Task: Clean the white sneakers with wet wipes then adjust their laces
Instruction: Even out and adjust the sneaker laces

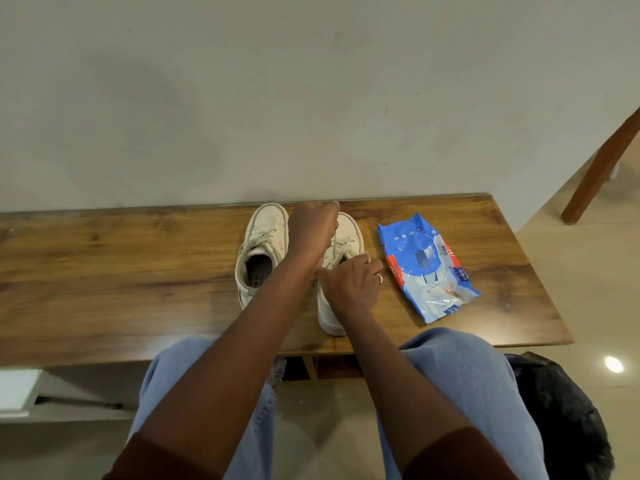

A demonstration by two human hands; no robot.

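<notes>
— What's the biggest thing that could trip you up here?

— The wooden table (104, 271). Both shoes stand near its middle, toes toward the wall. But the heel of the right-side sneaker (332, 317) sits close to the front edge, above my knees. If I haul upward too hard, I reckon the whole shoe could lift, tip and go over that edge.

— And the other shoe?

— The left-side sneaker (266, 230) stands just beside it, with its laces loose. My left forearm passes over its heel, so a jerk of the elbow could knock it sideways.

— The wipes?

— The blue wet-wipes pack (426, 268) lies flat to the right, apart from the shoes. I can't tell whether its flap is sealed, and if it's open the wipes will dry out. No loose wipe is in sight, so I judge I'm on the laces now.

— What are your hands doing?

— My left hand (311, 230) is raised over the toe of the right-side sneaker. Its fingers are curled, pinching a lace (335, 233) and drawing it up taut. My right hand (349, 285) is curled down over that shoe's collar, pinning it. If that grip slackens, nothing counters the pull.

— And the lace itself?

— It's the smallest worry but the likeliest. If I pull one end too far, it could slip out of an eyelet or end up uneven. I can't see the eyelets under my hands.
</notes>
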